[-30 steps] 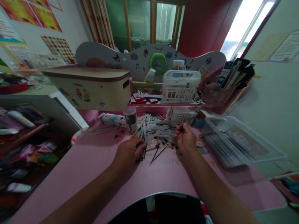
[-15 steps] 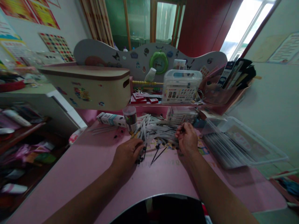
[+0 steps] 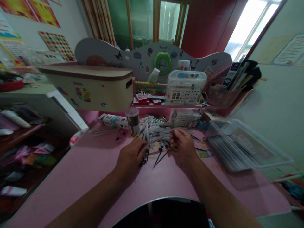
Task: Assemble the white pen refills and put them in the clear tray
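Observation:
In the head view my left hand [image 3: 131, 155] rests on the table at the near left of a heap of thin whitish sticks or tubes [image 3: 154, 128]. Its fingers are curled together, and what they hold, if anything, is hidden. Small black pieces [image 3: 142, 162] lie right beside its fingertips. Across the heap's right side, my right hand [image 3: 184, 144] is closed with thumb and fingers pressed together; I cannot make out anything between them. A pair of slim dark sticks [image 3: 161, 158] lies on the pink tabletop between the hands.
Behind the heap stand a clear cup [image 3: 133, 121] and a long printed box [image 3: 112, 121]. An open clear plastic box [image 3: 237, 152] with dark thin items sits on the right. A shelf bears a cream bin [image 3: 90, 90] and a clear carry case [image 3: 185, 88].
My right hand has moved left, nearer the middle of the heap; dark sticks now show to its right. My left hand has stayed almost in place.

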`<state>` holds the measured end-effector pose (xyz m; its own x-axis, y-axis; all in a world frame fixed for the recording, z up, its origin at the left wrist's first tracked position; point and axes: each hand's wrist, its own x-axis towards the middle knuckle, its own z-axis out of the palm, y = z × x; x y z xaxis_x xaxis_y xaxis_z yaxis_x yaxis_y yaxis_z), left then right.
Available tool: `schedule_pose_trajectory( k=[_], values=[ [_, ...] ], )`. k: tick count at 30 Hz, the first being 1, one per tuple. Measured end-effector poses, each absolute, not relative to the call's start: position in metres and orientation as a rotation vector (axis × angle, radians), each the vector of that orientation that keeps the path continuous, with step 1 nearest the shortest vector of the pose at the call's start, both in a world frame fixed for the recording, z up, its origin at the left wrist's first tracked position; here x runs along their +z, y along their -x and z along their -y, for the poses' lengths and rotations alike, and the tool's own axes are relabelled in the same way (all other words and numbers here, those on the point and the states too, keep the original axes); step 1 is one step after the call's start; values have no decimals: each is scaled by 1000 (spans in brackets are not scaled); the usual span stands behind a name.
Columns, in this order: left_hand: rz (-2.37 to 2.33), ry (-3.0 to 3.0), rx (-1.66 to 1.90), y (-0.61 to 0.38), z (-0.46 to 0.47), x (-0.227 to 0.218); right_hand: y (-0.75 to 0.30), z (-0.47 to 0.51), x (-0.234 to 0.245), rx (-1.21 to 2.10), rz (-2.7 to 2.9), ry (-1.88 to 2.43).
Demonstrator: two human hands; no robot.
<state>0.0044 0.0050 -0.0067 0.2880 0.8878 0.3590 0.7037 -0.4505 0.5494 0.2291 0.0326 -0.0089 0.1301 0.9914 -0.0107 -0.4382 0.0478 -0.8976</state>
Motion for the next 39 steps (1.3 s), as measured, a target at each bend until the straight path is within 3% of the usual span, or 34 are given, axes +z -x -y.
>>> schedule_pose_trajectory(
  k=[4,11,31,39],
  values=[
    [-1433,-2268,936,-3,-5,-7,-219,-26,-12,1483,759,854],
    [-1411,-2282,960,-3,-6,-11,-223,-26,-9,1549,726,761],
    [-1412,-2201,1002,5,-6,-5,-221,-29,-11,1648,779,829],
    [-1435,-2132,1003,11,-11,-12,-222,-33,-9,1539,738,850]
  ],
)
